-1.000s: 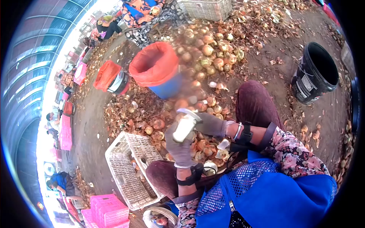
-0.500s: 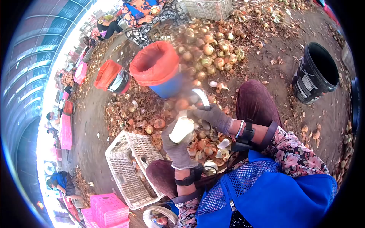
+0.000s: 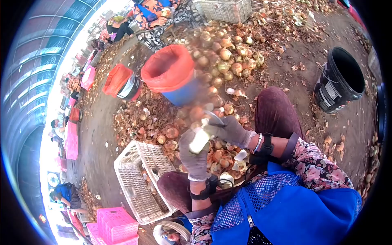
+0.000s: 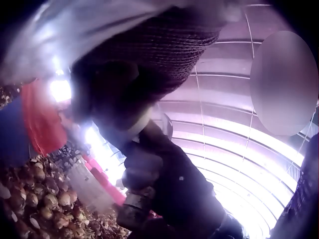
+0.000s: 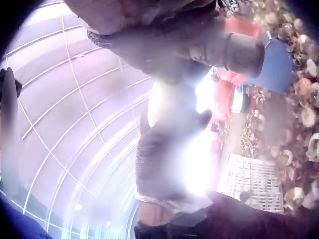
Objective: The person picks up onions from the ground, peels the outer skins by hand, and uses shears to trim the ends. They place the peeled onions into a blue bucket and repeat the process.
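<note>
A gloved left hand holds a white, peeled onion, strongly overexposed in the head view. Close against its upper right side, the gloved right hand grips a knife with a curved blade. In the right wrist view the thick knife handle juts out of the right hand's fist, and the left hand is below with the pale onion in its fingers. Glare and dark shadow blur the left wrist view, where the handle shows below the right hand.
Onions and loose skins cover the ground ahead. A blue bucket with a red mesh bag lining stands beyond the hands. A white crate lies by the left knee, and a black bucket stands at the right. Another person sits opposite.
The right hand and knife swung away from the onion half a second ago, blade raised, then came back in close to its top. The left hand keeps the onion, tilted slightly differently.
</note>
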Demonstrator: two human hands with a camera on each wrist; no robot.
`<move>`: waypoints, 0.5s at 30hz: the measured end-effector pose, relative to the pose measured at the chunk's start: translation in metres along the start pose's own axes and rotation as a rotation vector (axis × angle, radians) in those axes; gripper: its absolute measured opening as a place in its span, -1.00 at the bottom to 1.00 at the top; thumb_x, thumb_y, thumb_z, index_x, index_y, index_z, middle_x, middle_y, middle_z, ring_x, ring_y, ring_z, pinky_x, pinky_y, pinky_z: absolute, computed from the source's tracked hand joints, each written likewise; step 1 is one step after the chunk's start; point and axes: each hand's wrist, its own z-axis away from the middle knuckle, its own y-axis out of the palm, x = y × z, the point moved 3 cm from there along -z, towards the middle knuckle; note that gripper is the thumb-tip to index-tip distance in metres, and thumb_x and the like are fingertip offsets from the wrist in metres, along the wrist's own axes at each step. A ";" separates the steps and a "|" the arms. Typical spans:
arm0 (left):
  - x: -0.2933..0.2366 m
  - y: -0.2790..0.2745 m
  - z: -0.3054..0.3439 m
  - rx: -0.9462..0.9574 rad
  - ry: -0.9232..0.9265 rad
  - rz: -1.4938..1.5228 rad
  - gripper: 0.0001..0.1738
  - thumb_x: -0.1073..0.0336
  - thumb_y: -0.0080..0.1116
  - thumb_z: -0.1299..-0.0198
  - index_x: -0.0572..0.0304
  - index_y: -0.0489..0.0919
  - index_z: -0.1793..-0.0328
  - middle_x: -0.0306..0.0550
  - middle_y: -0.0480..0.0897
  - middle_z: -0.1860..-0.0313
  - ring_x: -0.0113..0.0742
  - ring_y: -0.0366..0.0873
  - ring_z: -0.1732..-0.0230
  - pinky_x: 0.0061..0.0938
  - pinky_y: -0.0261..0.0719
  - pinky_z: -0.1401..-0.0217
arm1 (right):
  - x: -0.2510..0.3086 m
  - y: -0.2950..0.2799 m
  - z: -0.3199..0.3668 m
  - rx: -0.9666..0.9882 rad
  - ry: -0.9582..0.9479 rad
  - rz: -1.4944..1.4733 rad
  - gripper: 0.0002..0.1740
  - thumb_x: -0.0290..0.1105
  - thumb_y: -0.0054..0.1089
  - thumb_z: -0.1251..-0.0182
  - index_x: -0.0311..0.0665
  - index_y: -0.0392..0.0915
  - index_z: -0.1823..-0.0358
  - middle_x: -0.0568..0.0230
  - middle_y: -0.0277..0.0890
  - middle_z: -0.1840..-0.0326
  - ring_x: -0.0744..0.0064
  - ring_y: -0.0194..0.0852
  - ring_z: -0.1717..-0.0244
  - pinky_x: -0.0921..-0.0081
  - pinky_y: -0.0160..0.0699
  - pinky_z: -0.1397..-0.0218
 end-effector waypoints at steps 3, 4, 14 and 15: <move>-0.011 0.000 -0.003 0.040 0.057 -0.092 -0.39 0.42 0.56 0.05 0.20 0.53 -0.16 -0.04 0.55 -0.19 -0.29 0.53 -0.15 -0.41 0.58 -0.21 | 0.000 0.000 -0.002 -0.228 -0.212 0.084 -0.74 -0.23 0.35 -0.30 -0.32 0.66 0.27 0.37 0.58 0.55 0.62 0.47 0.57 0.51 0.44 0.50; -0.013 0.000 -0.004 0.044 0.031 -0.052 -0.38 0.41 0.57 0.06 0.19 0.52 -0.17 -0.03 0.55 -0.18 -0.28 0.52 -0.17 -0.39 0.58 -0.22 | -0.006 -0.001 -0.003 -0.214 -0.106 0.006 -0.74 -0.23 0.34 -0.30 -0.33 0.65 0.29 0.36 0.57 0.56 0.63 0.46 0.60 0.53 0.41 0.54; -0.021 0.001 -0.012 0.067 -0.186 0.549 -0.35 0.45 0.52 0.03 0.19 0.45 -0.21 -0.05 0.58 -0.13 -0.25 0.56 -0.12 -0.33 0.59 -0.22 | 0.009 -0.013 -0.009 0.026 0.480 -0.483 -0.75 -0.22 0.31 -0.33 -0.29 0.62 0.25 0.40 0.44 0.63 0.63 0.39 0.67 0.57 0.29 0.66; -0.024 0.001 -0.013 0.024 -0.196 0.571 -0.39 0.38 0.54 0.05 0.27 0.52 -0.16 -0.06 0.62 -0.07 -0.28 0.59 -0.07 -0.37 0.59 -0.18 | 0.012 -0.014 -0.008 0.052 0.500 -0.420 -0.77 -0.24 0.32 -0.33 -0.27 0.61 0.21 0.39 0.45 0.60 0.63 0.40 0.65 0.57 0.31 0.63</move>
